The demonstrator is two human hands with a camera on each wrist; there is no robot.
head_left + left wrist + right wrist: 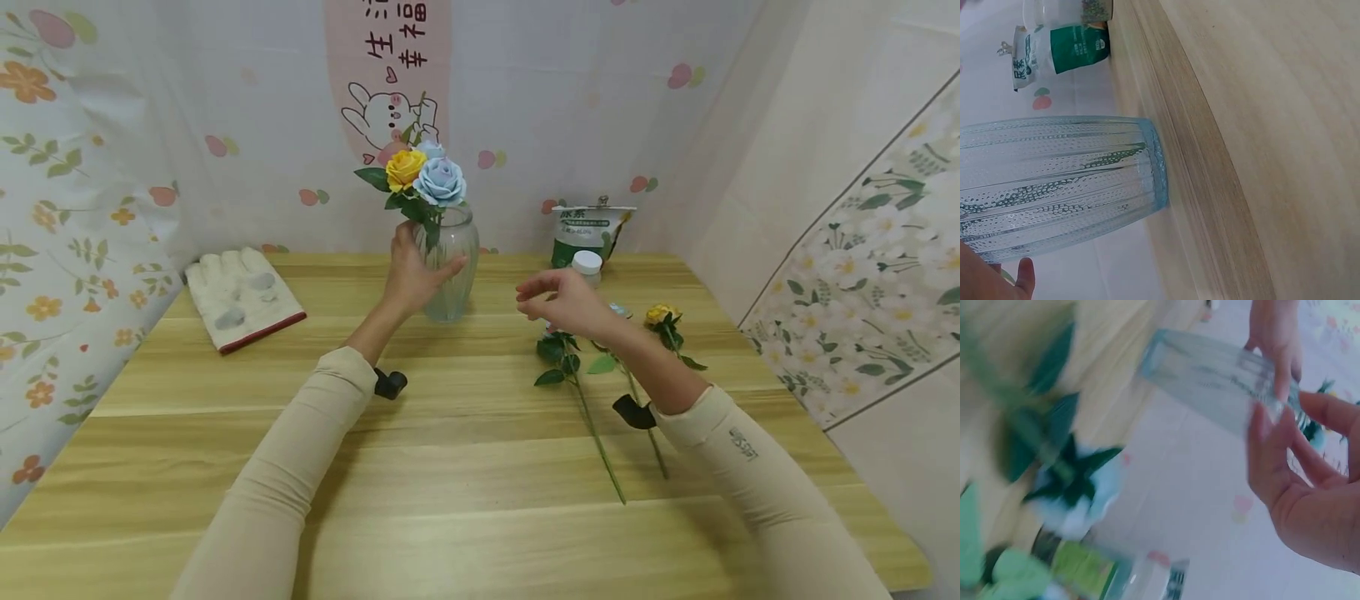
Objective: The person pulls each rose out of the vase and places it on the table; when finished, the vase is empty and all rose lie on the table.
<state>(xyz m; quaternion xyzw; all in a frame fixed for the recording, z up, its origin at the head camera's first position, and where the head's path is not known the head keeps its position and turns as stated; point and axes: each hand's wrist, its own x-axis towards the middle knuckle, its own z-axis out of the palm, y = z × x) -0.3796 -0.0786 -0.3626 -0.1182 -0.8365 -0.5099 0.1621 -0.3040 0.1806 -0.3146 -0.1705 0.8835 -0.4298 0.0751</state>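
My left hand (pixel 411 273) grips the upper part of a clear ribbed glass vase (pixel 453 292), its thumb across the front. The vase stands upright on the table; its ribbed side and base fill the left wrist view. A yellow rose (pixel 405 170) and a pale blue rose (pixel 441 182) show at its mouth, with other blooms partly hidden behind. Right of the vase, my right hand (pixel 568 302) hangs in the air with loosely bent fingers and nothing between them. Below it lie long-stemmed artificial roses, among them a yellow one (pixel 663 314) and a blue one (pixel 1109 478).
A white-capped bottle (pixel 587 262) stands at the back right, before a green and white bag (pixel 577 227) with a clip on top. A pale work glove (pixel 243 300) lies at the back left. Curtain walls (pixel 517 108) border the wooden table (pixel 442 500).
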